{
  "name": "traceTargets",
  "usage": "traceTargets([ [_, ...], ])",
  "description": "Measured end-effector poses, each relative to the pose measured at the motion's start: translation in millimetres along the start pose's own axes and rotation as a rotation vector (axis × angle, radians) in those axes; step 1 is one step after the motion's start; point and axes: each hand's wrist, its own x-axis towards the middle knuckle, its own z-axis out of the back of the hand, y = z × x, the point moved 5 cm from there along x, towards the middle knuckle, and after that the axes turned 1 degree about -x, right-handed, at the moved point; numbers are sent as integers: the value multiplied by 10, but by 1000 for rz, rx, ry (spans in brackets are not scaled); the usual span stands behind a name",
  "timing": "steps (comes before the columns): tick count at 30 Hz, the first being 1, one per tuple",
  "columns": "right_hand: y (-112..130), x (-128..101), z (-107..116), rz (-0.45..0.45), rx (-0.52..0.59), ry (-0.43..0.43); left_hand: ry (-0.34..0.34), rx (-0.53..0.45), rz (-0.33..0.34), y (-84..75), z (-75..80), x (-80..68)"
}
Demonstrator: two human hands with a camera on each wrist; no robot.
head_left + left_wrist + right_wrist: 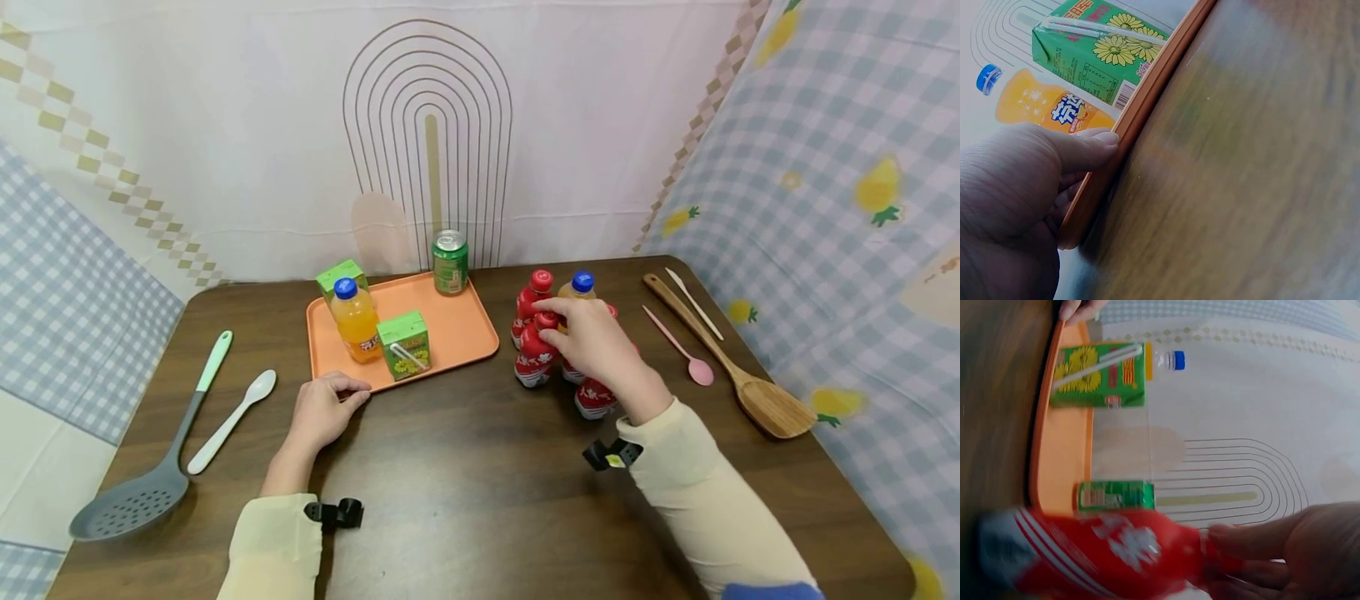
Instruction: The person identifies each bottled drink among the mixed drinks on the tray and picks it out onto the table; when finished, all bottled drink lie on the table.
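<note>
My left hand (322,412) pinches the near left rim of an orange tray (461,329), thumb on top in the left wrist view. On the tray stand an orange soda bottle (352,321) with a blue cap, a green drink carton (405,346) with a straw, a second green carton (341,273) behind, and a green can (450,262) at the far right corner. To the tray's right, my right hand (596,337) grips a red-and-white bottle (1110,553) by its cap. More red bottles (596,400) and another blue-capped bottle (577,285) cluster around that hand, partly hidden by it.
At left lie a grey slotted turner (138,500) with a mint handle and a white spoon (232,421). At right lie a wooden spatula (772,404), a pink spoon (699,371) and a thin cream-coloured utensil (693,302). A cloth backdrop stands behind the table.
</note>
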Motion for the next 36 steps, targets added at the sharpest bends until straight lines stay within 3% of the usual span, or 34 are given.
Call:
traceTargets([
  [5, -16, 75, 113, 69, -49, 113, 1, 3, 1, 2, -5, -1],
  [8, -80, 95, 150, 102, -38, 138, 5, 2, 2, 8, -13, 1],
  [15, -200, 160, 192, 219, 6, 137, 1, 3, 2, 3, -10, 7],
  [24, -297, 235, 200, 286, 65, 116, 5, 4, 8, 20, -16, -3],
  [36, -347, 258, 214, 291, 93, 121, 1, 19, 4, 15, -10, 4],
])
